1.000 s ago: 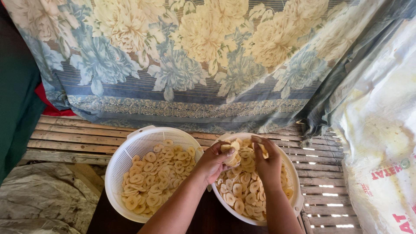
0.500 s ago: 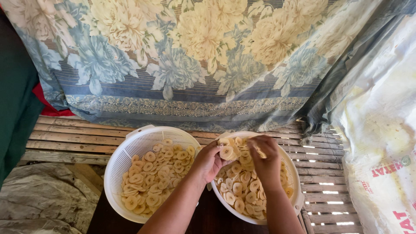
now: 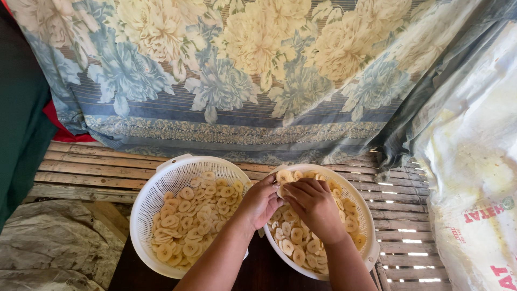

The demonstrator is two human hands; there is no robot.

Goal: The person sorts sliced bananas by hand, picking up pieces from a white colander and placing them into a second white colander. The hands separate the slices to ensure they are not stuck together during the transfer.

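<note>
Over two white baskets of banana slices, left hand and right hand are together pinching one slice above the right basket.

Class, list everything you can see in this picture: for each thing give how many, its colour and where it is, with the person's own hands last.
Colander: one, white, lower left, on the slatted bench.
Bowl: one, white, lower middle, right of the colander.
Round slices: many, pale yellow, filling both containers.
Slatted bench: one, weathered wood, under the containers.
Floral cloth: one, blue and cream, hanging behind.
Sack: one, white, far right.
Left hand: one, over the bowl's left rim, at a slice.
Right hand: one, over the bowl, fingertips meeting the left hand.
</note>
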